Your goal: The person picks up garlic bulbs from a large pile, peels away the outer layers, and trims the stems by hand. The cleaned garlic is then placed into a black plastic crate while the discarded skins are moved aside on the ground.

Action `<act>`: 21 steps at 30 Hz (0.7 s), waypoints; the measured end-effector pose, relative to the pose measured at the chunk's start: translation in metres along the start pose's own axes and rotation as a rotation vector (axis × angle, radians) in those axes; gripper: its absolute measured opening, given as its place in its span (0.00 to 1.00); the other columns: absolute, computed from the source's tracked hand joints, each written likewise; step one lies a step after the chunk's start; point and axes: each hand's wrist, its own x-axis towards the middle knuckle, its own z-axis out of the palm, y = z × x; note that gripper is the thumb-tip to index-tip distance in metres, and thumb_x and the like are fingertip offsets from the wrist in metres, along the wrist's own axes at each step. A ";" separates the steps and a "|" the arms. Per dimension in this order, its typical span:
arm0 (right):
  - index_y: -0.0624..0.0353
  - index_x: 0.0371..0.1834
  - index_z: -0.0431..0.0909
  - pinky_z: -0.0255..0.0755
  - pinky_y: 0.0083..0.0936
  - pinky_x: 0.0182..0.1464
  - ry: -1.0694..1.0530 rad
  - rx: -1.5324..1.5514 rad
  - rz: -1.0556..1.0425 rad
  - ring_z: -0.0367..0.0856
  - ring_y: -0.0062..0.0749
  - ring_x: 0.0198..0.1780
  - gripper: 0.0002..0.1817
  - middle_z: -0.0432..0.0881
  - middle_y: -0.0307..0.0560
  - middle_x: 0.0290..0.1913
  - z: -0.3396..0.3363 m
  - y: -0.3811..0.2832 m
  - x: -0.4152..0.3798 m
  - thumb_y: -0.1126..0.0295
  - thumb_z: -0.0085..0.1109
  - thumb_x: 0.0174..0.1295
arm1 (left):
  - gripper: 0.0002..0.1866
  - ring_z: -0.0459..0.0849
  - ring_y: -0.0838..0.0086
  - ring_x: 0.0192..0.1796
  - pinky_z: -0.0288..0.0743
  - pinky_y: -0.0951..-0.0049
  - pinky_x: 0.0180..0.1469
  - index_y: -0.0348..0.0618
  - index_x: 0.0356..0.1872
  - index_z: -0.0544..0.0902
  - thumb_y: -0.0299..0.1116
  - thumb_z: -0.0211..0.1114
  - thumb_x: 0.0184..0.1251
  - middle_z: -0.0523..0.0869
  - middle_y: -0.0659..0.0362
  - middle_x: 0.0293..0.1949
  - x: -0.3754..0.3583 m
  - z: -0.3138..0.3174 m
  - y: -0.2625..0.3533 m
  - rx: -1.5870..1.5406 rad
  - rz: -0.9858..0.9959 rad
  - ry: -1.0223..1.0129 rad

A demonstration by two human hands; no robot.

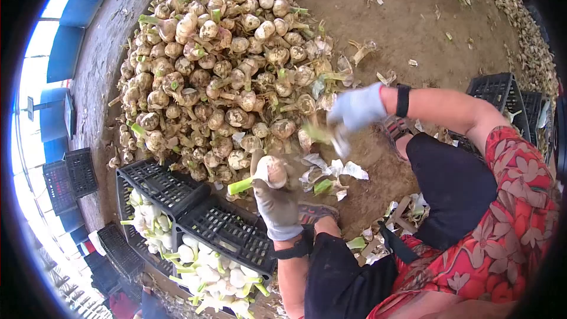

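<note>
My left hand (276,207), in a dirty grey glove, is closed around a garlic bulb (272,171). The bulb's cut green stalk (240,186) sticks out to the left. My right hand (357,108), in a pale blue-grey glove, is up and to the right of the bulb, smeared by motion. A pale green strip of garlic skin (319,133) trails from its fingers. Just beyond both hands rises a large heap of unpeeled garlic (212,77). Loose peeled skins (335,169) lie on the ground between the hands.
Black plastic crates (221,224) stand at the lower left, filled with clean white garlic (215,272). More crates (499,95) stand at the right, near another garlic heap (514,6). Skins and a wooden piece (401,212) lie between my legs on the dirt floor (401,29).
</note>
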 end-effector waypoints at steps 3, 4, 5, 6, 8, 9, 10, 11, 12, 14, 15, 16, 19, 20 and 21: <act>0.63 0.49 0.78 0.76 0.38 0.49 0.108 -0.202 -0.092 0.84 0.44 0.46 0.32 0.84 0.58 0.41 0.020 -0.049 -0.007 0.48 0.69 0.49 | 0.35 0.81 0.67 0.50 0.78 0.69 0.46 0.47 0.71 0.60 0.38 0.66 0.66 0.78 0.54 0.52 0.000 0.009 -0.002 0.107 0.069 0.098; 0.63 0.49 0.78 0.76 0.37 0.47 0.204 0.014 -0.152 0.84 0.44 0.45 0.34 0.84 0.58 0.41 0.021 -0.055 -0.003 0.47 0.70 0.48 | 0.35 0.79 0.65 0.56 0.76 0.64 0.56 0.44 0.73 0.58 0.29 0.64 0.66 0.76 0.54 0.56 0.002 0.008 -0.002 0.072 0.065 0.006; 0.64 0.49 0.77 0.76 0.36 0.46 0.303 0.233 -0.210 0.84 0.44 0.44 0.36 0.84 0.58 0.41 0.021 -0.061 0.002 0.45 0.71 0.47 | 0.36 0.78 0.65 0.56 0.75 0.64 0.57 0.43 0.73 0.58 0.28 0.63 0.66 0.76 0.54 0.56 0.002 0.009 -0.003 0.142 0.076 0.023; 0.66 0.47 0.77 0.76 0.34 0.45 0.289 0.416 -0.234 0.84 0.43 0.43 0.36 0.84 0.57 0.41 0.016 -0.072 0.004 0.44 0.72 0.47 | 0.36 0.78 0.65 0.56 0.74 0.64 0.58 0.42 0.73 0.58 0.26 0.63 0.65 0.76 0.54 0.57 0.002 0.010 -0.004 0.215 0.086 0.036; 0.64 0.43 0.77 0.76 0.30 0.38 0.385 0.478 -0.161 0.83 0.38 0.36 0.30 0.83 0.52 0.35 0.014 -0.087 0.010 0.48 0.73 0.49 | 0.36 0.78 0.66 0.57 0.73 0.66 0.59 0.39 0.73 0.57 0.22 0.63 0.65 0.75 0.53 0.60 0.005 0.012 -0.009 0.288 0.105 0.057; 0.63 0.41 0.77 0.76 0.26 0.32 0.427 0.472 -0.149 0.82 0.32 0.31 0.27 0.82 0.48 0.33 0.015 -0.088 0.015 0.53 0.74 0.50 | 0.36 0.78 0.67 0.57 0.73 0.67 0.60 0.39 0.73 0.57 0.23 0.63 0.65 0.75 0.53 0.60 0.006 0.016 -0.008 0.337 0.113 0.083; 0.63 0.41 0.77 0.75 0.25 0.29 0.354 0.571 -0.116 0.82 0.31 0.30 0.25 0.82 0.47 0.32 0.014 -0.089 0.016 0.54 0.72 0.52 | 0.36 0.78 0.67 0.57 0.73 0.67 0.60 0.38 0.72 0.57 0.23 0.63 0.65 0.74 0.52 0.60 0.006 0.022 -0.006 0.385 0.121 0.111; 0.64 0.40 0.78 0.74 0.24 0.27 0.277 0.668 -0.084 0.81 0.29 0.28 0.23 0.82 0.46 0.31 0.012 -0.089 0.017 0.55 0.71 0.54 | 0.36 0.78 0.67 0.57 0.73 0.67 0.60 0.38 0.72 0.57 0.23 0.63 0.65 0.74 0.52 0.60 0.005 0.025 -0.005 0.431 0.131 0.141; 0.64 0.40 0.78 0.74 0.23 0.24 0.196 0.762 -0.051 0.81 0.27 0.26 0.21 0.82 0.45 0.30 0.010 -0.088 0.018 0.57 0.69 0.56 | 0.36 0.78 0.69 0.56 0.72 0.69 0.61 0.36 0.72 0.58 0.24 0.64 0.65 0.76 0.53 0.57 0.005 0.019 -0.005 0.434 0.134 0.095; 0.64 0.39 0.78 0.73 0.21 0.22 0.118 1.051 -0.083 0.81 0.24 0.25 0.17 0.82 0.44 0.29 0.009 -0.077 0.017 0.59 0.66 0.59 | 0.35 0.78 0.69 0.57 0.72 0.68 0.62 0.35 0.71 0.58 0.24 0.64 0.64 0.77 0.53 0.56 0.005 0.016 -0.004 0.386 0.096 0.064; 0.64 0.39 0.78 0.73 0.21 0.21 0.079 1.195 -0.100 0.81 0.23 0.24 0.16 0.82 0.44 0.28 0.012 -0.071 0.019 0.61 0.64 0.61 | 0.35 0.78 0.69 0.57 0.72 0.68 0.62 0.34 0.71 0.58 0.24 0.64 0.64 0.77 0.53 0.55 0.006 0.014 -0.004 0.363 0.079 0.047; 0.65 0.43 0.80 0.75 0.18 0.24 0.134 1.221 -0.081 0.80 0.20 0.25 0.13 0.84 0.42 0.29 0.020 -0.063 0.027 0.65 0.61 0.64 | 0.33 0.78 0.70 0.56 0.72 0.68 0.62 0.35 0.69 0.61 0.24 0.64 0.64 0.77 0.54 0.54 0.003 0.007 -0.003 0.296 0.060 -0.019; 0.65 0.45 0.81 0.76 0.21 0.27 0.254 1.132 -0.074 0.81 0.22 0.27 0.15 0.85 0.42 0.30 0.011 -0.078 0.007 0.63 0.61 0.65 | 0.31 0.78 0.71 0.54 0.74 0.69 0.59 0.37 0.68 0.63 0.23 0.64 0.64 0.77 0.55 0.54 0.009 0.009 -0.010 0.413 0.106 0.013; 0.63 0.47 0.81 0.77 0.25 0.32 0.312 0.808 -0.078 0.83 0.25 0.30 0.15 0.86 0.46 0.35 0.004 -0.089 -0.003 0.63 0.61 0.63 | 0.31 0.78 0.72 0.52 0.77 0.71 0.55 0.38 0.67 0.63 0.22 0.64 0.64 0.76 0.56 0.53 0.007 0.027 -0.007 0.398 0.089 0.128; 0.59 0.48 0.80 0.78 0.30 0.36 0.513 0.434 -0.272 0.86 0.36 0.37 0.17 0.85 0.50 0.36 0.022 -0.073 0.008 0.62 0.64 0.59 | 0.30 0.79 0.72 0.51 0.77 0.71 0.55 0.38 0.67 0.64 0.21 0.64 0.64 0.76 0.56 0.53 0.007 0.028 -0.009 0.412 0.122 0.148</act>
